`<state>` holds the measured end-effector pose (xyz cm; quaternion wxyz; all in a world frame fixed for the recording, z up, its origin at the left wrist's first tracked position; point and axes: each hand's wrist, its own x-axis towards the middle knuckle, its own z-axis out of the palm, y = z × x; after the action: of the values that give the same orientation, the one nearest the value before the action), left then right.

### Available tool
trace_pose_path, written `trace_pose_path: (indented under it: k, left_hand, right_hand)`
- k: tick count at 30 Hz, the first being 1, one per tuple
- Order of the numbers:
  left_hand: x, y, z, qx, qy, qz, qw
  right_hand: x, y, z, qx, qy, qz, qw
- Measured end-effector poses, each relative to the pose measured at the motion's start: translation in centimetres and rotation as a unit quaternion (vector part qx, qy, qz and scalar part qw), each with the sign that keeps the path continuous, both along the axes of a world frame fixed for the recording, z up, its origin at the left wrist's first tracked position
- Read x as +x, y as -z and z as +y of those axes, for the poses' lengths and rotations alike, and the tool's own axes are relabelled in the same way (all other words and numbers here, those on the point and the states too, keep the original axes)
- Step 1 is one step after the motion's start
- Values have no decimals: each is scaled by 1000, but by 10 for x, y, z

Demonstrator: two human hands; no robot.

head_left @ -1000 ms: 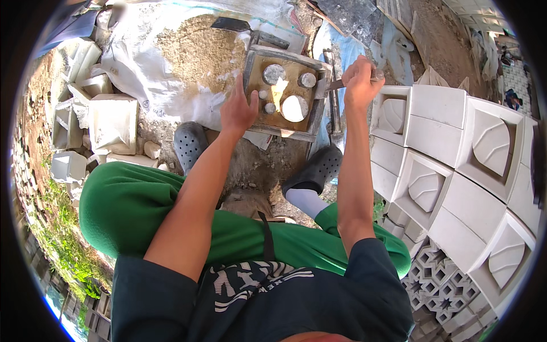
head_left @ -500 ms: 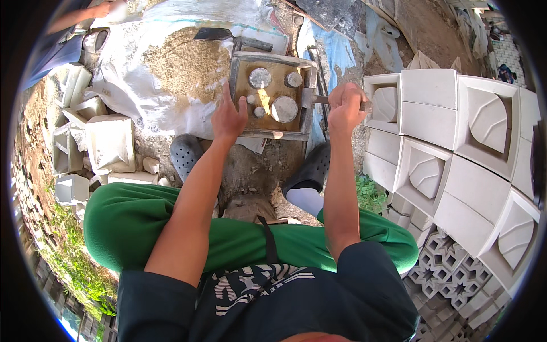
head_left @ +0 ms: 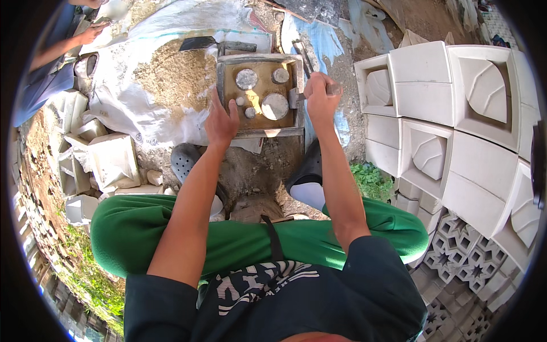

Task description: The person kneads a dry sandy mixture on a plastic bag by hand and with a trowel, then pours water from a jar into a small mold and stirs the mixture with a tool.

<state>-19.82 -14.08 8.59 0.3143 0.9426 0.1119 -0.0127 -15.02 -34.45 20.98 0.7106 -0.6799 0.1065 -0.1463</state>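
Observation:
In front of my feet lies a wooden frame mould [head_left: 262,133] filled with tan sand-like material. Several round pale discs [head_left: 275,106] of different sizes sit in its surface. My left hand [head_left: 221,122] lies along the frame's left side, fingers stretched out and thumb apart, grasping nothing. My right hand [head_left: 322,97] is closed round the handle of what looks like a hammer [head_left: 294,98]. Its grey, block-like head is at the frame's right side; whether it touches cannot be made out. A dark-bladed trowel [head_left: 238,46] rests along the far edge of the mould.
Cast blocks with leaf-like reliefs [head_left: 424,157] are stacked at the right, above star-patterned blocks [head_left: 456,251]. Pale cast pieces [head_left: 114,159] lie at the left. Beyond the mould, a sand pile [head_left: 171,74] covers white sheeting [head_left: 117,97]. A co-worker's hand [head_left: 91,33] shows at upper left.
My right hand has brought the hammer left, up to the frame's right side. My left hand stays along the frame. More of the co-worker's arms shows at upper left, and the view has shifted slightly.

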Motion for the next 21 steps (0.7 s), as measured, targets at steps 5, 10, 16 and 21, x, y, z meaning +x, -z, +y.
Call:
trace_pose_path:
  k: [5,10,16,21]
  left_hand:
    - [4,3,4,-7,-9,-8,1000]
    - [5,-2,4,-8,-7,40,999]
    - [5,-3,0,-14,-3,38,999]
    - [6,-2,5,-25,-10,17,999]
  right_hand:
    - [19,-5,-5,22,26,-72,997]
    - [52,-1,-3,-52,3,-34,998]
    - [45,-1,-3,-30,-14,-40,999]
    - [21,1,-9,-23,-33,-14,999]
